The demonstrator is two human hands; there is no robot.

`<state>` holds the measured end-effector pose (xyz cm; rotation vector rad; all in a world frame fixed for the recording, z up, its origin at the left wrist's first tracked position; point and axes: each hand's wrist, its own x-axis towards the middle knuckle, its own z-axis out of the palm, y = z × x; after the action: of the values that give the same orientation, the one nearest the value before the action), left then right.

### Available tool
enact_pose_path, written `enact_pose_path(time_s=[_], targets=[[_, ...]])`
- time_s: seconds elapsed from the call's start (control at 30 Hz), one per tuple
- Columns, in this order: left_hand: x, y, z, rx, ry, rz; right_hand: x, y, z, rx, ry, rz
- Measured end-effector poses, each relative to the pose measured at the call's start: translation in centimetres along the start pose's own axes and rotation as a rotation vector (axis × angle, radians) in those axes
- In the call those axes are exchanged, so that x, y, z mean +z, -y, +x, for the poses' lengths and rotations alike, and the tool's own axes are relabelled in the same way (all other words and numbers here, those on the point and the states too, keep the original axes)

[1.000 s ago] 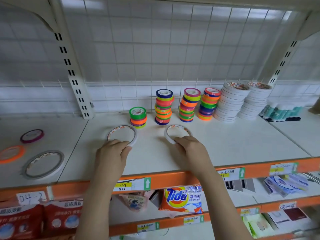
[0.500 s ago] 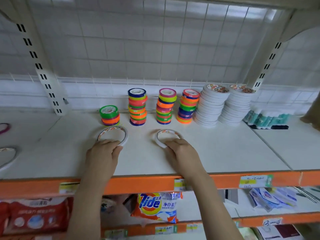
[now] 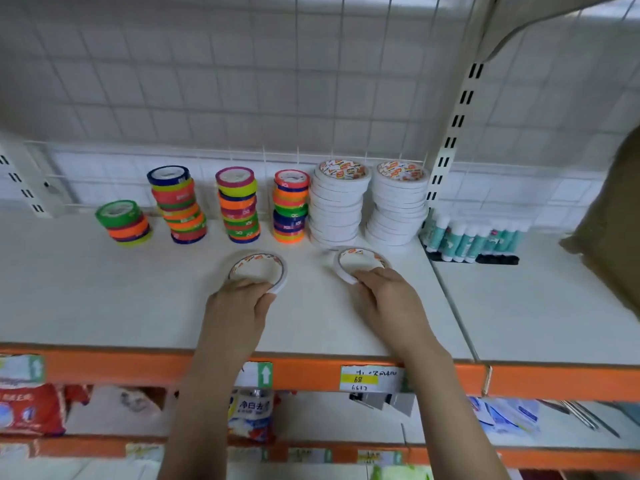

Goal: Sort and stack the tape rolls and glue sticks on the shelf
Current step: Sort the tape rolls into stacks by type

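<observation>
The white shelf bears four coloured tape stacks at the far edge, two white tape stacks to their right, glue sticks far right, and two flat white rolls nearer.

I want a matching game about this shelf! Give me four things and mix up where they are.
Things:
1. short colourful tape stack
2. glue sticks
3. two tall white tape stacks
4. thin white roll

Places:
A. under the left hand, lying flat
B. farthest left in the back row
C. right of the upright post, lying down in a row
D. just right of the colourful stacks

Pairs: 1-B, 2-C, 3-D, 4-A
</observation>
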<state>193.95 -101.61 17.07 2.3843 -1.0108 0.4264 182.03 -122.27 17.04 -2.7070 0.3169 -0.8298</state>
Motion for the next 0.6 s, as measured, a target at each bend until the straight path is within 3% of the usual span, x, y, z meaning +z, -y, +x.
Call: enact_pose_path(time_s=[0.17,0.37,0.6], targets=[[-0.4,-0.3,0.2,0.035,0.01,0.066,0.0,-0.1,0.6,-0.044,-0.043,0.051],[-0.8,-0.4,1.7,0.028,-0.019,0.053,-3.2,0.4,3.3,-0.086,-0.238,0.095],[-1.6,-0.2,3.0,0.031,-0.085,0.054,-6.4,-2.3,10.0,-0.069,-0.387,-0.018]])
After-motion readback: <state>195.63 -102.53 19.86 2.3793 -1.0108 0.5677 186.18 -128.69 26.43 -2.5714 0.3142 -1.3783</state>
